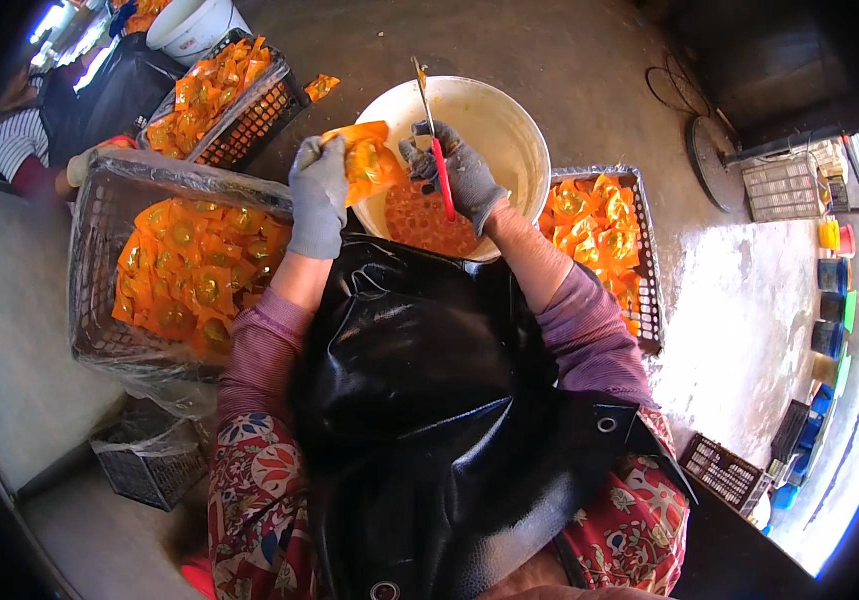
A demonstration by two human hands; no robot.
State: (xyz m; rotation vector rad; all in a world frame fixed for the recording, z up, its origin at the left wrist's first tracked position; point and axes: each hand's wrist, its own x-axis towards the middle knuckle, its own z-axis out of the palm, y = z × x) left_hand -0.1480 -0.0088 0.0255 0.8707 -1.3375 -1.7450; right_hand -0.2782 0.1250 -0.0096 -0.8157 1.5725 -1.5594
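My left hand (pixel 319 195), in a grey glove, is closed on the edge of an orange foil packet (pixel 370 165) above the left rim of a white bucket (pixel 522 135). In the bucket lie many round orange, yolk-like pieces (pixel 430 220) in liquid. Over the bucket's right part, my right hand (pixel 462 168), also gloved in grey, is closed round a narrow-bladed knife with a red handle (pixel 441 165). Its blade points up and away from me. The right fingertips are partly hidden behind the knife.
A large plastic-lined crate (pixel 100 240) of orange packets stands at my left, a smaller crate (pixel 240 125) behind it. Another crate (pixel 653 290) of packets is on the right. A co-worker's gloved hand (pixel 85 165) is at far left. A loose packet (pixel 322 87) lies on the floor.
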